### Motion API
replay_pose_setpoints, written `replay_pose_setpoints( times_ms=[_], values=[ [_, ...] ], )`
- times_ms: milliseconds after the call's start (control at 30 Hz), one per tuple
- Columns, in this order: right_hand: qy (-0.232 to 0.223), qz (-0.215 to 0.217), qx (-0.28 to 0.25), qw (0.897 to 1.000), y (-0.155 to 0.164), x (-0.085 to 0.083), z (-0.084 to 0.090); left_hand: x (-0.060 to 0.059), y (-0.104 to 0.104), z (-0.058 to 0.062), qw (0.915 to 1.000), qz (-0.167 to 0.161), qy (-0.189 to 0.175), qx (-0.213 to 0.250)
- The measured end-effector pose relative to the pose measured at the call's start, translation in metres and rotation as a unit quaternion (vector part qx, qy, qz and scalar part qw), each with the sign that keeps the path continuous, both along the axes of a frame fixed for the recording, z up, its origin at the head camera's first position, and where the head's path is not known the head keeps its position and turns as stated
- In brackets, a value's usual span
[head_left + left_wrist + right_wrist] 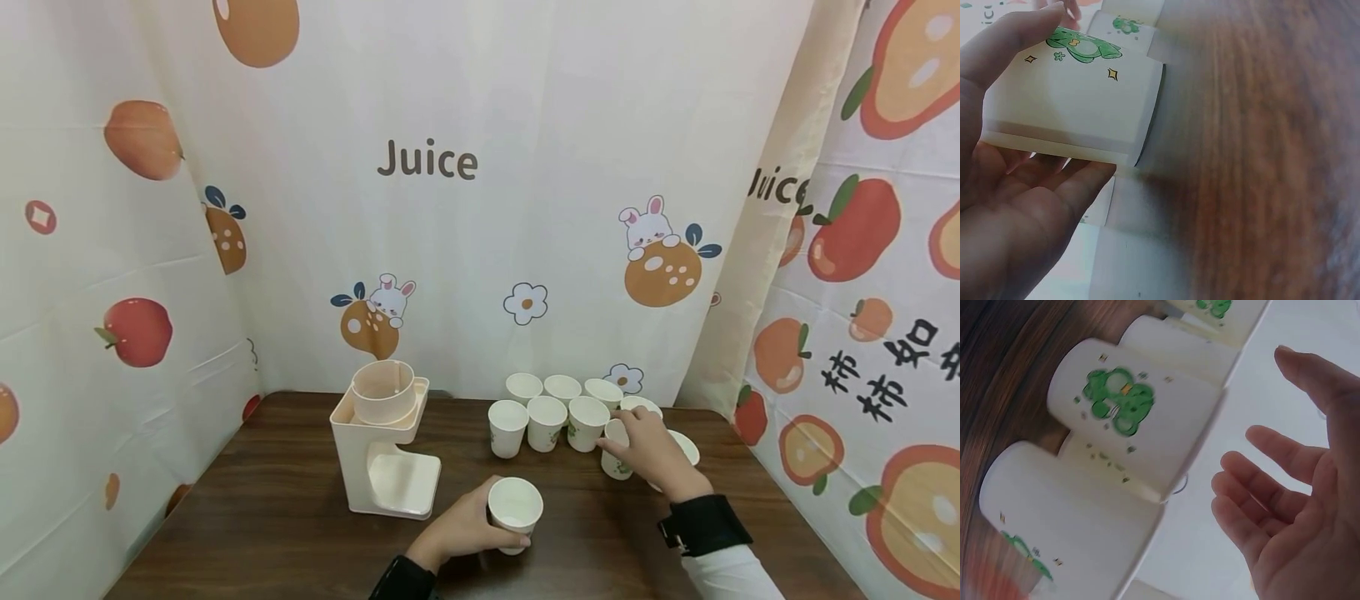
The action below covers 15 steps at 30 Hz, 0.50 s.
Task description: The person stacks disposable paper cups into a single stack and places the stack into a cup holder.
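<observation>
My left hand grips a white paper cup at the front of the table, thumb on one side and fingers on the other. Seen from the left wrist, that cup carries a green cartoon print. Over the right end of the cup group, my right hand is spread above a paper cup, partly hiding it and the cups beside it. In the right wrist view, the relaxed fingers are apart from the nearby printed cups and hold nothing.
Several more paper cups stand upright in rows at the back right. A cream juicer-like machine with a round top container stands to the left on the dark wooden table. Fruit-printed curtains enclose the back and sides.
</observation>
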State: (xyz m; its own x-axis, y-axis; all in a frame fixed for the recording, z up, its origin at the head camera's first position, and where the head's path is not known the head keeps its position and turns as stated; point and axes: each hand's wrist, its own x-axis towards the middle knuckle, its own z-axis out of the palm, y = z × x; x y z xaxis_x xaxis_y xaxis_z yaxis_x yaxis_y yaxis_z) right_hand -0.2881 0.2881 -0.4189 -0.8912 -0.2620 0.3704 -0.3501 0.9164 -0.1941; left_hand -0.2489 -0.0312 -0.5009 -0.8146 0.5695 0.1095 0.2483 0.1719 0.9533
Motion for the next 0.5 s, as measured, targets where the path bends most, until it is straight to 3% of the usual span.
replay_pose_setpoints(
  times_ms=[267,500],
  values=[
    [-0.021,-0.032,-0.013,0.999,0.01,-0.01,-0.004,-0.001,0.001,-0.001,1.0,0.004,0.004,-0.004],
    [-0.036,-0.036,0.003,0.999,0.017,-0.019,-0.008,0.0,0.001,0.0,0.9999,0.006,0.007,-0.005]
  ],
)
